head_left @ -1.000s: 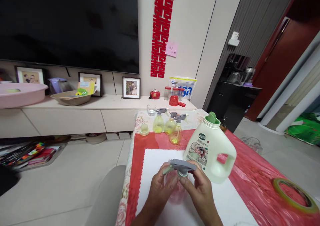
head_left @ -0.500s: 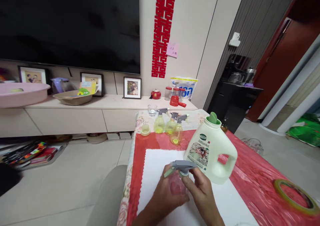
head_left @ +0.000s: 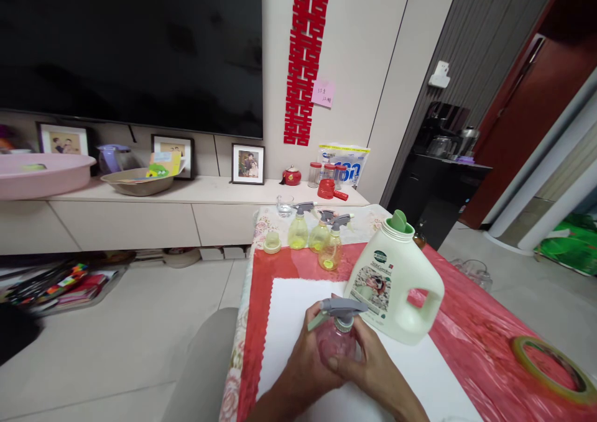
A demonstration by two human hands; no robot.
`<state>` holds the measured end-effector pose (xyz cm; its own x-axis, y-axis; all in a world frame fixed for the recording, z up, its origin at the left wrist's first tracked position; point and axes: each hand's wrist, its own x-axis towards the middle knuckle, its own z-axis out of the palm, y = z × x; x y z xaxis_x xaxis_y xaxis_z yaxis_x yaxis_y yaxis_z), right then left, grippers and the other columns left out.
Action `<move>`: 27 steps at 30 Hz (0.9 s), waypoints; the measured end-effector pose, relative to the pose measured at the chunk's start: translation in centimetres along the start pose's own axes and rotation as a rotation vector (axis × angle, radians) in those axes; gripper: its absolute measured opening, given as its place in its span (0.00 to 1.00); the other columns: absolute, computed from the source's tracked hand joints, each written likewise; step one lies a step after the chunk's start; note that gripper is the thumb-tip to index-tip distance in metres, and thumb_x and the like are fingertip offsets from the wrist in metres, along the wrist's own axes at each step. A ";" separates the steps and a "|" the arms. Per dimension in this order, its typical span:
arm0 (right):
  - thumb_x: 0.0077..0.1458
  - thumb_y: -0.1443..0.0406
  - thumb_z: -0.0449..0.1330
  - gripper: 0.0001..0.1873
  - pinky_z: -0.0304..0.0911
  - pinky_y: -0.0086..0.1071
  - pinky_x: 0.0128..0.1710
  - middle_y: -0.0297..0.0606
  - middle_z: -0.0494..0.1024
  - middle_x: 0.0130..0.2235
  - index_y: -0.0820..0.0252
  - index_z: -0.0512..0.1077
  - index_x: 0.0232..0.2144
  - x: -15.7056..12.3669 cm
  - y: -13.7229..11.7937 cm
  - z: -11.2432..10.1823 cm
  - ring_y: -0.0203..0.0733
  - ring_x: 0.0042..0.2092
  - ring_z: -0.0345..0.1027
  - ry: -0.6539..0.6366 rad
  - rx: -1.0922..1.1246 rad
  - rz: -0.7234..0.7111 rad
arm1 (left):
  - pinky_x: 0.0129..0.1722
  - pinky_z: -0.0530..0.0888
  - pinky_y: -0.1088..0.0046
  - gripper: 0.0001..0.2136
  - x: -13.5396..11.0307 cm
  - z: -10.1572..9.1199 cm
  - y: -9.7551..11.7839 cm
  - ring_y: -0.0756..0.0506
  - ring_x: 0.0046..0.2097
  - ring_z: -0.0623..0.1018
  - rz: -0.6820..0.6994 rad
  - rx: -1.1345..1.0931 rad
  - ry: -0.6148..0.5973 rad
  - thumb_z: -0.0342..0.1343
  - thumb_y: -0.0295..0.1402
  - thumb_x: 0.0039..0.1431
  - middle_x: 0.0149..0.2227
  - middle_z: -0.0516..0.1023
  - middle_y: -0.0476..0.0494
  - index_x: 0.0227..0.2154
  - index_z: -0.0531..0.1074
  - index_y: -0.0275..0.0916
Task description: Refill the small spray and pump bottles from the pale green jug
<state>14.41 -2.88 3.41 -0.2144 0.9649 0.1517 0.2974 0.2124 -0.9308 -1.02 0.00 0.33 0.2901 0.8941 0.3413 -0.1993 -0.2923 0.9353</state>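
Observation:
Between my two hands is a small pink see-through spray bottle [head_left: 336, 342] with a grey spray head and a pale green trigger. My left hand [head_left: 308, 360] wraps round its left side. From the right, my right hand [head_left: 368, 358] grips the body, its thumb across the lower front. The bottle is upright over a white sheet [head_left: 290, 301]. Just behind the hands stands a large pale green jug [head_left: 405, 291] with a green piece sticking out of its open mouth. Farther back are three yellowish spray bottles [head_left: 297, 230] with grey heads, each with some yellow in the bottom.
A pale green cap [head_left: 272, 243] and a clear glass cup [head_left: 284, 206] stand at the table's far left. A tape roll [head_left: 553, 369] lies on the red covering [head_left: 480, 310] at right. Behind runs a low cabinet [head_left: 237, 220] bearing photo frames, jars and a red scoop [head_left: 326, 189].
My right hand has moved from the neck of the pink spray bottle down to its body, the thumb now lower. The bottle has stayed nearly in place.

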 end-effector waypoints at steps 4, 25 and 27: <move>0.57 0.53 0.65 0.29 0.65 0.36 0.56 0.43 0.70 0.54 0.61 0.70 0.56 0.0 0.5 0.4 0.48 0.55 0.66 0.090 -0.097 -0.060 | 0.63 0.69 0.52 0.33 0.0 0.2 0.3 0.32 0.59 0.74 0.032 0.130 -0.022 0.66 0.22 0.42 0.57 0.74 0.37 0.56 0.70 0.40; 0.61 0.53 0.63 0.20 0.66 0.27 0.42 0.37 0.74 0.43 0.60 0.71 0.48 -0.4 1.2 1.6 0.39 0.43 0.69 0.458 -0.343 -0.232 | 0.62 0.70 0.53 0.45 -0.7 0.7 -0.5 0.32 0.61 0.72 0.005 0.081 0.019 0.72 0.26 0.39 0.60 0.69 0.33 0.61 0.56 0.41; 0.62 0.52 0.62 0.20 0.67 0.27 0.42 0.38 0.73 0.44 0.60 0.71 0.48 -0.5 1.1 1.7 0.40 0.44 0.69 0.460 -0.360 -0.239 | 0.61 0.71 0.52 0.44 -0.7 0.8 -0.2 0.32 0.60 0.73 0.016 0.091 0.029 0.71 0.26 0.40 0.59 0.70 0.33 0.60 0.56 0.41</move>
<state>13.27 -3.39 1.79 0.0848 0.8350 0.5436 0.6026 0.3915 -0.6954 -0.46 -0.86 -0.06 0.2598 0.8980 0.3550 -0.1175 -0.3355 0.9347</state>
